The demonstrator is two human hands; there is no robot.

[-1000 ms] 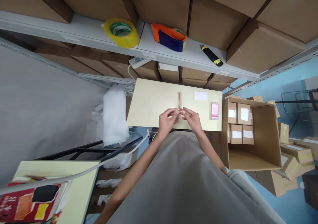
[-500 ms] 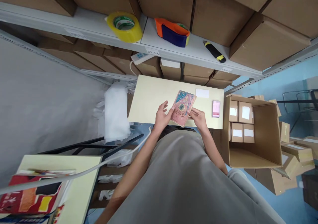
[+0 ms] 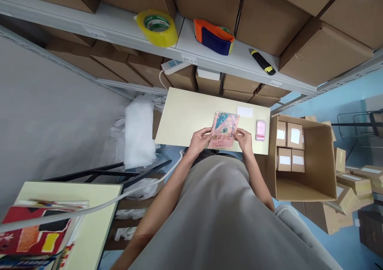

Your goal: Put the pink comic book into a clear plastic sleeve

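Between my two hands is a small worn book [image 3: 224,130] with a pink and blue illustrated cover facing up. My left hand [image 3: 201,139] grips its left edge, fingers closed on it. On the opposite edge, my right hand [image 3: 243,140] pinches the book between thumb and fingers. The book is held over the front part of a pale yellow table [image 3: 182,118]. Beyond it on the tabletop lies a white card [image 3: 245,111]. To the right of that is a pink, blurred-out phone-like rectangle [image 3: 260,130].
A shelf above bears yellow tape [image 3: 157,28], an orange and blue tape dispenser [image 3: 214,36] and a utility knife [image 3: 262,62]. An open carton [image 3: 320,158] with small boxes stands right. Left are white wrapping [image 3: 139,132], a cable [image 3: 140,188] and stacked books [image 3: 36,230].
The book has turned from a slant to nearly upright in my view. My left fingers, spread before, have closed on its left edge. My view has shifted slightly.
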